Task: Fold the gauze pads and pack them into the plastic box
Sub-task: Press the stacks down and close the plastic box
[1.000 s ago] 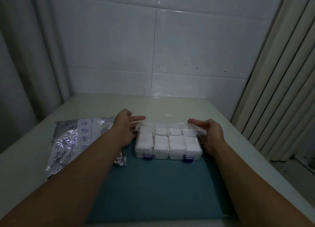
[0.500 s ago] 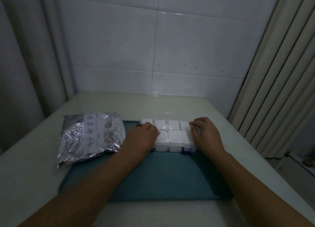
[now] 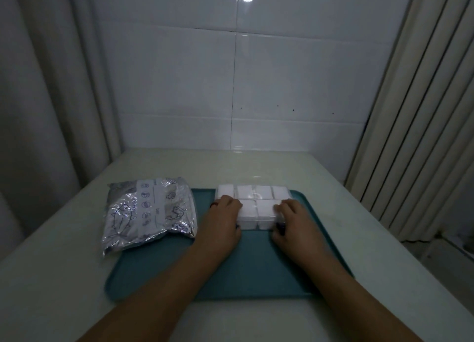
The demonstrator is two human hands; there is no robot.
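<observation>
A clear plastic box [image 3: 256,196] with its lid down sits at the far end of a teal tray [image 3: 230,277]. Its compartments hold white folded gauze pads [image 3: 246,191]. My left hand [image 3: 221,221] lies over the box's front left corner, fingers bent onto the lid and thumb against the front wall. My right hand [image 3: 292,221] covers the front right corner the same way, thumb near the front edge. The latches are hidden under my hands.
A crinkled silver foil bag [image 3: 151,210] lies left of the box, overlapping the tray's left edge. The tray rests on a pale table [image 3: 64,277] against a tiled wall. Curtains hang on both sides.
A second ago both hands held the lid half raised. The lid has come down, and my hands have slid from the box's sides to its front corners.
</observation>
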